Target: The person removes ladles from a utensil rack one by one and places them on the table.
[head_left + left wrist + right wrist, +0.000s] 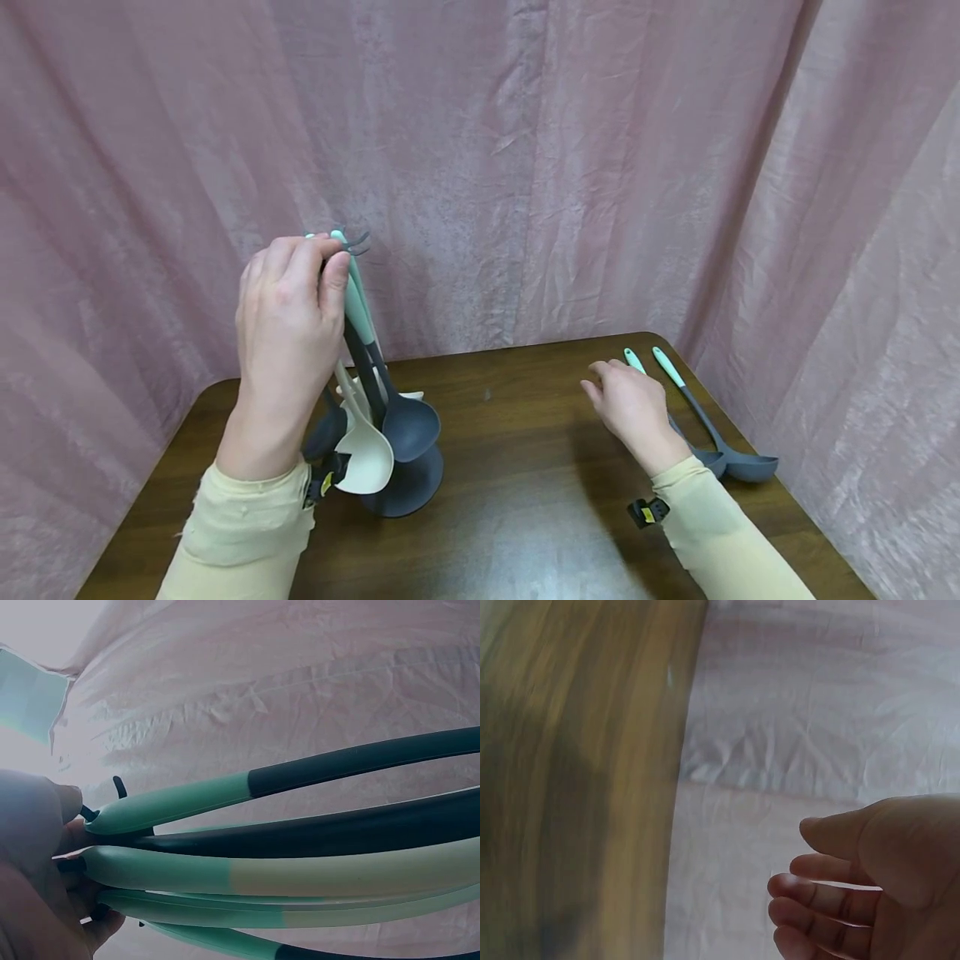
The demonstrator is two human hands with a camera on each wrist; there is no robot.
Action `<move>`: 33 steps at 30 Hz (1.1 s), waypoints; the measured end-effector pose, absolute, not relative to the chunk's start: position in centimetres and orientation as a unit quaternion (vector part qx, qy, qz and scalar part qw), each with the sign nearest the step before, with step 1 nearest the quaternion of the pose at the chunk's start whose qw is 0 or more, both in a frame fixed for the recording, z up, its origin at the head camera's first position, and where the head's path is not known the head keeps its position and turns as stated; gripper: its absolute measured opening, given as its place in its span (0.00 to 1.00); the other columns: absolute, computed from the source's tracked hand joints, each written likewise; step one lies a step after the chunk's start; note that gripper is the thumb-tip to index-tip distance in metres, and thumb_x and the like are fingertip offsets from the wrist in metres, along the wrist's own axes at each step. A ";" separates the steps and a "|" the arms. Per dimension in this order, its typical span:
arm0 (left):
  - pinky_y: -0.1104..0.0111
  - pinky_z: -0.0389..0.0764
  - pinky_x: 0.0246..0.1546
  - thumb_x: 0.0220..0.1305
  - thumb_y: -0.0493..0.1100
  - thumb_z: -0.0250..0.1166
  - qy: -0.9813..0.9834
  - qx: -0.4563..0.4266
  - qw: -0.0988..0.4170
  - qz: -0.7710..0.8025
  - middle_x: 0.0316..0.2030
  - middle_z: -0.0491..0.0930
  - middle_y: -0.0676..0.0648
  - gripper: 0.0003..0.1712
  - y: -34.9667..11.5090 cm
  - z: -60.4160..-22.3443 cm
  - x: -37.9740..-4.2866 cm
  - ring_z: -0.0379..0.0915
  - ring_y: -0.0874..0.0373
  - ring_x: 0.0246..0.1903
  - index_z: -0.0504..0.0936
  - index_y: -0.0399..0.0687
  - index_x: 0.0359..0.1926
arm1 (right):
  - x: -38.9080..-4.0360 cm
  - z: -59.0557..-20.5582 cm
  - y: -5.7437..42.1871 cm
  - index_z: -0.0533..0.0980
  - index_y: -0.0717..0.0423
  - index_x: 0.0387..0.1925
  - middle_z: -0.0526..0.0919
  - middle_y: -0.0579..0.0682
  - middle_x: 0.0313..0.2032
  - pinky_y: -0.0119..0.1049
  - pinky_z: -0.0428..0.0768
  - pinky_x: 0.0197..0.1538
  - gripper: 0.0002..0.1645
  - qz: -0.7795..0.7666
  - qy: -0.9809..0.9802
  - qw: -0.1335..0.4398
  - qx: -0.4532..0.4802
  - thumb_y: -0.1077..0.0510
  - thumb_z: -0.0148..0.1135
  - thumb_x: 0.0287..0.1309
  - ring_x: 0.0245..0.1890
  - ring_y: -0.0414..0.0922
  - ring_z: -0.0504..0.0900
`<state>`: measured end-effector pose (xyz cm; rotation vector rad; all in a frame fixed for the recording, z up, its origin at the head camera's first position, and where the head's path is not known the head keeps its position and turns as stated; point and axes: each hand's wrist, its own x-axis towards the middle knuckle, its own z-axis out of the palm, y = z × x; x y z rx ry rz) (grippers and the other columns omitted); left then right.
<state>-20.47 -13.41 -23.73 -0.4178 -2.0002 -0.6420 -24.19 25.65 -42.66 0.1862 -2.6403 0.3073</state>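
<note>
My left hand [285, 312] grips the top of a dark utensil stand, its fingers around the hooks [73, 865]. The stand's round base [408, 493] sits on the table. From the hooks hang a dark ladle [412, 429] with a mint handle [176, 804], a cream ladle [365, 460] and other mint-handled utensils, partly hidden behind the hand. My right hand [628, 407] hovers above the table at the right with fingers loosely bent, and holds nothing. It is nearest to two dark ladles with mint handles, one [752, 467] in full view and the other [634, 360] partly covered by the hand.
The brown wooden table [510, 450] has a rounded far edge. Pink curtains [480, 167] hang close behind it and along both sides. The two loose ladles lie near the table's right edge.
</note>
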 end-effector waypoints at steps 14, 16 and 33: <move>0.43 0.72 0.62 0.84 0.49 0.64 -0.820 -0.170 0.492 -0.237 0.50 0.84 0.34 0.20 -13.2 -23.4 -20.5 0.75 0.29 0.50 0.87 0.34 0.55 | -24.2 -43.5 20.7 0.90 0.56 0.48 0.86 0.45 0.30 0.47 0.83 0.27 0.16 0.148 -0.940 0.282 0.120 0.49 0.78 0.70 0.26 0.46 0.85; 0.43 0.72 0.61 0.84 0.50 0.64 -0.822 -0.169 0.490 -0.233 0.50 0.84 0.34 0.21 -13.2 -23.4 -20.5 0.74 0.30 0.49 0.87 0.35 0.54 | -24.1 -43.3 20.1 0.90 0.55 0.48 0.86 0.44 0.30 0.47 0.83 0.27 0.15 0.154 -0.937 0.285 0.129 0.48 0.77 0.70 0.26 0.46 0.85; 0.42 0.73 0.54 0.83 0.53 0.65 -0.830 -0.162 0.490 -0.209 0.47 0.83 0.33 0.24 -12.7 -22.8 -20.5 0.72 0.30 0.43 0.88 0.33 0.52 | -23.8 -39.7 13.6 0.90 0.49 0.53 0.83 0.38 0.31 0.39 0.81 0.30 0.15 0.211 -0.902 0.305 0.219 0.47 0.76 0.72 0.27 0.37 0.81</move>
